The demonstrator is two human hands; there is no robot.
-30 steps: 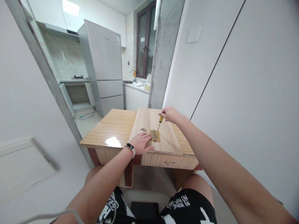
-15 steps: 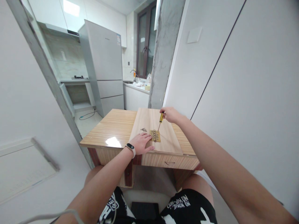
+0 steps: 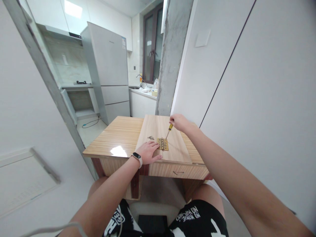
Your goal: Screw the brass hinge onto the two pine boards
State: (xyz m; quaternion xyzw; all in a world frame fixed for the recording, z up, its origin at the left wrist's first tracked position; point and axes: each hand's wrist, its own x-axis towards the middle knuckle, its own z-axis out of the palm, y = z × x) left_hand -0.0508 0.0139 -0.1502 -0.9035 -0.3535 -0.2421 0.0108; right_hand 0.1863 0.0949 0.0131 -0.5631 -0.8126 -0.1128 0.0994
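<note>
A brass hinge [image 3: 163, 144] lies unfolded across the seam between two light wooden boards [image 3: 150, 126] on the table. My right hand [image 3: 179, 122] is closed around the handle of a yellow and black screwdriver [image 3: 169, 129]. The tool leans, its tip at the upper right part of the hinge; whether a screw sits under it is too small to tell. My left hand [image 3: 149, 152] lies flat with fingers spread on the boards, fingertips at the hinge's left edge. Just above those fingers is a small pile of screws [image 3: 150, 138].
The boards rest on a striped wooden table [image 3: 111, 136] with a drawer [image 3: 179, 171] in front. A white wall [image 3: 259, 98] rises close on the right. Behind stand a grey fridge [image 3: 106, 56] and a sink counter [image 3: 142, 102]. A cable [image 3: 61, 225] crosses at lower left.
The whole view has shifted slightly. My right hand now covers more of the screwdriver handle, with the tip still at the hinge. My left hand stays flat on the boards.
</note>
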